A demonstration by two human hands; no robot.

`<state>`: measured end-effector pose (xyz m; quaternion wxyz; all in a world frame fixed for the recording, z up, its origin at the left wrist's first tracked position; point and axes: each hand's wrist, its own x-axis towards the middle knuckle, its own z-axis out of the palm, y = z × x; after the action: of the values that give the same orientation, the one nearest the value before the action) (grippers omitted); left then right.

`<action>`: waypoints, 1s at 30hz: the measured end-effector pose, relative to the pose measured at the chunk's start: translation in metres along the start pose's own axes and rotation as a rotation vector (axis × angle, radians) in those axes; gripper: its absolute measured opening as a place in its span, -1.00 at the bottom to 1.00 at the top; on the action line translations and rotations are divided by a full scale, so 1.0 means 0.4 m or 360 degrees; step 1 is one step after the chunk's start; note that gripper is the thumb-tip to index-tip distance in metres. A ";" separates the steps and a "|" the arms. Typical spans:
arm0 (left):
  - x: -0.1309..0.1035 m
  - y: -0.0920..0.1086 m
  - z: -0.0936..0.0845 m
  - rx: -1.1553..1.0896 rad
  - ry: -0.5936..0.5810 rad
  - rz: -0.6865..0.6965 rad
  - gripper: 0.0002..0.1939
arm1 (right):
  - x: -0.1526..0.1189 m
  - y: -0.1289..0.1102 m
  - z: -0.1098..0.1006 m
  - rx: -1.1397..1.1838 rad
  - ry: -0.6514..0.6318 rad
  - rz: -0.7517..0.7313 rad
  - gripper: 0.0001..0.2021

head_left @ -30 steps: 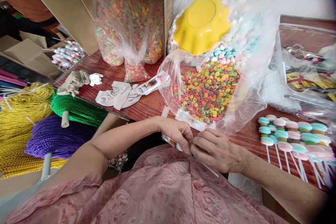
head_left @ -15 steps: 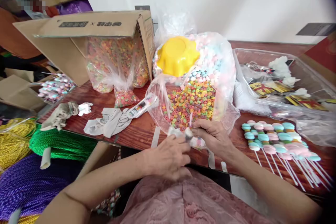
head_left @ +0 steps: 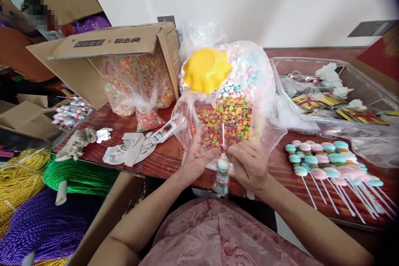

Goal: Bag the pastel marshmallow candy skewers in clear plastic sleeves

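Note:
A wrapped candy stick (head_left: 222, 178) hangs upside down over the table's front edge, its white stick pointing up and its clear wrapper gathered at the neck. The thumb and fingers of my right hand (head_left: 251, 164) pinch it at that neck. My left hand (head_left: 196, 160) is beside it on the left, fingers apart, the thumb close to the neck; whether it touches cannot be made out. Just beyond both hands lies an open clear bag of ring candies (head_left: 229, 120). Unwrapped candy sticks (head_left: 330, 160) with pink and blue pieces lie in rows on the right.
A yellow scalloped bowl (head_left: 206, 70) rests upside down on a bag of pastel candies (head_left: 249, 62). Left of it stands a cardboard box (head_left: 168, 58) with bagged ring candies. Grey gloves (head_left: 131, 149) lie at front left; a clear tray (head_left: 280, 87) holds packets. Coloured cord bundles (head_left: 77, 174) hang at left.
The candy stick has come into clear view, hanging below my right hand. My left hand has lifted off from around the wrapper and opened its fingers. The camera view has shifted slightly.

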<state>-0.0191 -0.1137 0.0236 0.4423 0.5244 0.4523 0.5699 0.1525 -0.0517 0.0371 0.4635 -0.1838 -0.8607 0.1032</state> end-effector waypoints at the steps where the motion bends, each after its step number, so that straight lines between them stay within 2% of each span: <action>1: -0.004 -0.003 0.001 -0.0163 -0.0062 -0.0142 -0.37 | -0.004 -0.002 0.007 -0.0037 0.0036 -0.0106 -0.79; 3: -0.009 -0.001 -0.002 -0.0325 -0.0244 -0.0313 -0.48 | -0.017 -0.006 0.031 -0.0076 0.0087 -0.0191 -0.77; 4: -0.011 0.002 -0.006 -0.0284 -0.0319 -0.0328 -0.54 | -0.024 -0.007 0.045 -0.0061 0.0094 -0.0159 -0.77; 6: -0.013 0.011 -0.016 -0.0001 -0.0315 -0.0196 -0.67 | -0.035 -0.010 0.070 0.0093 0.0066 0.0061 -0.80; 8: -0.016 0.014 -0.032 0.0389 -0.0256 0.0024 -0.75 | -0.042 -0.016 0.091 0.0443 0.0022 0.0486 -0.86; 10: -0.023 0.011 -0.051 0.0696 -0.0264 0.0231 -0.77 | -0.049 -0.027 0.107 0.0957 -0.0030 0.1052 -0.88; 13: -0.052 -0.001 -0.080 0.0953 -0.0367 0.0447 -0.78 | -0.067 -0.050 0.128 0.1752 -0.0178 0.1900 -0.76; 15: -0.085 -0.005 -0.099 0.1071 -0.0481 0.0527 -0.76 | -0.086 -0.069 0.141 0.2037 -0.0371 0.2214 -0.70; 17: -0.124 -0.003 -0.117 0.1132 -0.0613 0.0540 -0.73 | -0.105 -0.088 0.154 0.2113 -0.0621 0.2295 -0.71; 19: -0.161 0.008 -0.144 0.1130 -0.0714 0.0479 -0.73 | -0.117 -0.105 0.169 0.2038 -0.0874 0.2187 -0.73; 20: -0.177 0.015 -0.162 0.1109 -0.0720 0.0420 -0.74 | -0.120 -0.112 0.179 0.1937 -0.0981 0.2043 -0.75; 22: -0.207 0.035 -0.214 0.1059 -0.0645 0.0258 -0.77 | -0.119 -0.122 0.197 0.1571 -0.1100 0.1563 -0.77; 24: -0.242 0.061 -0.282 0.1053 -0.0541 0.0059 -0.79 | -0.117 -0.124 0.208 0.1094 -0.1078 0.0987 -0.81; 26: -0.286 0.081 -0.355 0.1154 -0.0482 -0.0176 -0.80 | -0.121 -0.113 0.206 0.0750 -0.1014 0.0532 -0.81; 28: -0.337 0.083 -0.421 0.1344 -0.0338 -0.0429 -0.80 | -0.131 -0.089 0.192 0.0614 -0.0984 0.0299 -0.81; 30: -0.390 0.061 -0.471 0.1580 -0.0150 -0.0777 -0.79 | -0.146 -0.063 0.166 0.0539 -0.0928 0.0240 -0.83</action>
<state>-0.1986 -0.2811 0.0090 0.2811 0.5747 0.7547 0.1450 0.1208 -0.0992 -0.0350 0.2129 -0.1303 -0.9116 0.3267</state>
